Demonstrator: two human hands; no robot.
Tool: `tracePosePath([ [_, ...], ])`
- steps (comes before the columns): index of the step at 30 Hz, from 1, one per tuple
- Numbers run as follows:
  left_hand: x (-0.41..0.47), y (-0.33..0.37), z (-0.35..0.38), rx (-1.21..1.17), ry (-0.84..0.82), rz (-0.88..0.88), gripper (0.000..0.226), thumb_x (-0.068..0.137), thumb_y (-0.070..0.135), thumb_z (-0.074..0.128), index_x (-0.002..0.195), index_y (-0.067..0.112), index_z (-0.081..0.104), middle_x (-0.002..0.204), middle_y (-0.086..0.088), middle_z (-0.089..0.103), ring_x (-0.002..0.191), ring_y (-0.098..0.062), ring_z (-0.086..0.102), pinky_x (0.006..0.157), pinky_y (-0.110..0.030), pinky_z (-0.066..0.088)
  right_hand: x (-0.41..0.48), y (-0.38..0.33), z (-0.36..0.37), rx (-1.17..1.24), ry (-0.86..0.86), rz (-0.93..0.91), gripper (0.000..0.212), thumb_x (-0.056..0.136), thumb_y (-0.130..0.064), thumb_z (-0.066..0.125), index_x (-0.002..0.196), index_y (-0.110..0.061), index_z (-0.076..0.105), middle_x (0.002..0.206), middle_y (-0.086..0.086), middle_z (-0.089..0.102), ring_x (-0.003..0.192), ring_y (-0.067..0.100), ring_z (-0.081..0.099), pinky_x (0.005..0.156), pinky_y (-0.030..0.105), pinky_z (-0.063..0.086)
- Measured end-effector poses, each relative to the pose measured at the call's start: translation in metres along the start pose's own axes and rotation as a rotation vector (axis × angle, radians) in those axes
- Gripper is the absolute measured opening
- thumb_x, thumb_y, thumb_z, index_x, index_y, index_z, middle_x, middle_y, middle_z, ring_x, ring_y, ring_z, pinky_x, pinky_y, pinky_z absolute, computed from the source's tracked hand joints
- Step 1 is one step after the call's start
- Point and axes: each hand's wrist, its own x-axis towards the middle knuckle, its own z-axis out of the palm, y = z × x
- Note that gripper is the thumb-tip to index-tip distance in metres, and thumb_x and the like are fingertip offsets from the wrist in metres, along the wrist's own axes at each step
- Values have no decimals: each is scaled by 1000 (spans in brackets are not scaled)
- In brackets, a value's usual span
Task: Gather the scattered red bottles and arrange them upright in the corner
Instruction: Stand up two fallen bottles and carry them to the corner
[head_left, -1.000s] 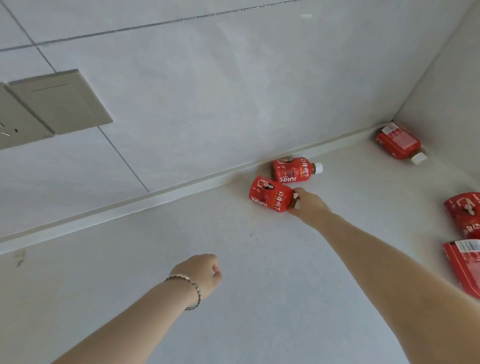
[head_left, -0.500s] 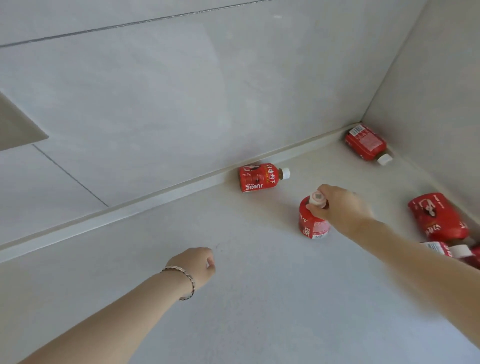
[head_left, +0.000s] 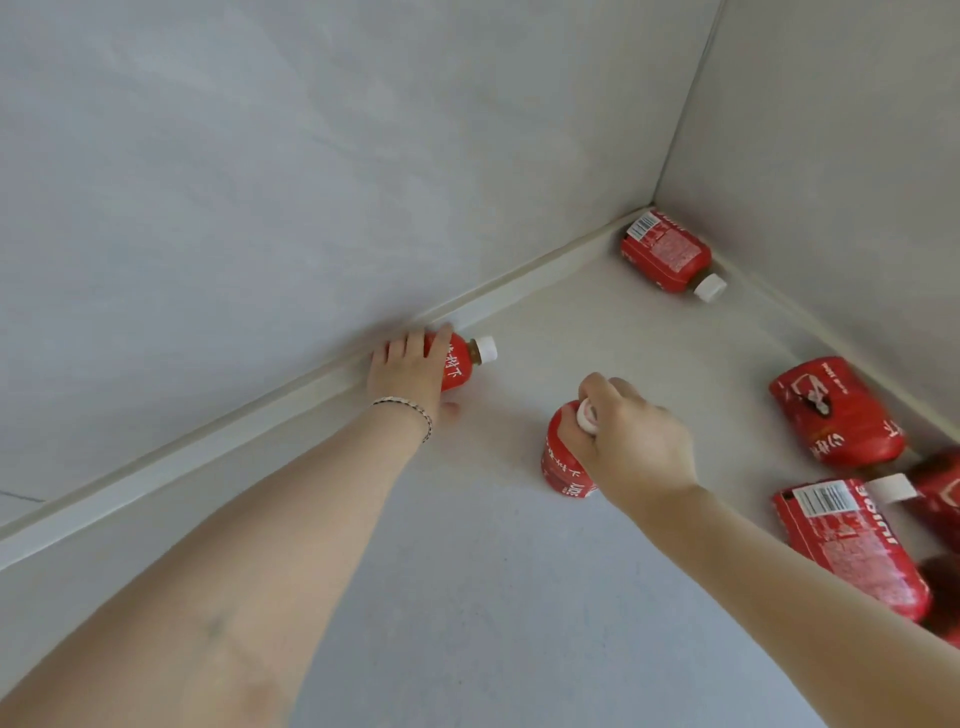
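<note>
Your right hand (head_left: 631, 441) has its grip clenched on the cap of a red bottle (head_left: 561, 462) that stands upright on the worktop (head_left: 467, 597), out in the open and well short of the corner (head_left: 652, 208). Carry it by the neck, keep it vertical, and set the base flat before you let go. Your left hand (head_left: 410, 371), bracelet at the wrist, is wrapped over the body of a lying bottle (head_left: 460, 358) that rests against the ledge at the foot of the back wall (head_left: 311, 182), its white cap pointing right. Close fully round the body, lift clear of the ledge, then turn the cap upward.

To your right, a cluster of fallen bottles (head_left: 841, 540) lies along the side wall, touching one another; swing wide so your forearm does not nudge them rolling. Farthest off, one more bottle on its side (head_left: 665, 254) occupies the corner itself, cap toward you. I judge it should be stood up first, or there will be no room there.
</note>
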Motion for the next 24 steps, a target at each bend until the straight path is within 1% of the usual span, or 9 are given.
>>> tracePosePath([
  [3, 11, -1, 4, -139, 70, -40, 83, 74, 36, 74, 143, 22, 29, 141, -10, 42, 130, -31, 38, 110, -38, 29, 2, 1, 2, 12, 16, 8, 29, 92, -35, 48, 106, -11, 57, 101, 7, 63, 82, 38, 63, 65, 30, 44],
  [6, -1, -4, -2, -300, 95, 28, 77, 69, 29, 79, 135, 20, 41, 136, -7, 50, 127, -29, 44, 107, -38, 35, 1, 0, 1, 25, 17, 20, 29, 91, -35, 49, 104, -11, 57, 99, 7, 63, 81, 39, 63, 66, 32, 47],
  [10, -53, 0, -10, -1150, 145, -228, 63, 69, 7, 80, 117, 24, 43, 112, 2, 55, 100, -18, 56, 92, -34, 47, 0, -1, 0, 24, 29, 19, 28, 92, -35, 48, 104, -11, 57, 99, 7, 63, 78, 39, 63, 63, 31, 42],
  [12, -83, 5, -8, -1327, 151, -313, 65, 69, -2, 78, 112, 24, 37, 104, 6, 54, 99, -16, 54, 90, -31, 46, 0, -2, -1, 2, -3, 21, 29, 94, -36, 45, 107, -11, 55, 102, 7, 62, 80, 38, 63, 65, 32, 45],
  [15, -116, 5, -8, -1274, 110, -239, 67, 66, -7, 79, 108, 23, 36, 95, 16, 51, 83, -1, 58, 65, -6, 49, -1, -4, -5, -4, -26, 22, 30, 95, -36, 44, 109, -11, 54, 104, 8, 61, 83, 38, 63, 68, 34, 48],
  [17, -120, 4, -19, -1206, 42, -166, 62, 68, 0, 80, 104, 30, 39, 96, 14, 51, 83, 0, 58, 61, -1, 46, -1, -6, -7, 0, -41, 16, 31, 95, -36, 43, 111, -11, 53, 105, 9, 60, 84, 38, 63, 70, 36, 50],
  [20, -105, 2, -41, -726, 46, -102, 49, 76, 31, 74, 118, 22, 49, 115, -1, 51, 107, -18, 51, 85, -22, 43, -3, -7, -11, -18, -66, 14, 32, 96, -37, 41, 114, -13, 51, 106, 9, 59, 87, 37, 63, 73, 39, 53],
  [22, -96, 4, -53, -276, 45, -69, 47, 83, 48, 59, 118, 17, 51, 116, -7, 54, 111, -27, 52, 82, -34, 44, -3, -7, -13, -40, -83, 15, 33, 96, -38, 39, 115, -13, 50, 107, 9, 59, 88, 36, 63, 74, 39, 54],
  [24, -96, 8, -55, -42, 53, -42, 47, 89, 52, 48, 116, 14, 48, 111, -8, 60, 105, -32, 59, 71, -33, 39, -4, -9, -15, -90, -103, 15, 35, 97, -40, 38, 116, -13, 48, 106, 8, 59, 89, 36, 64, 73, 37, 52],
])
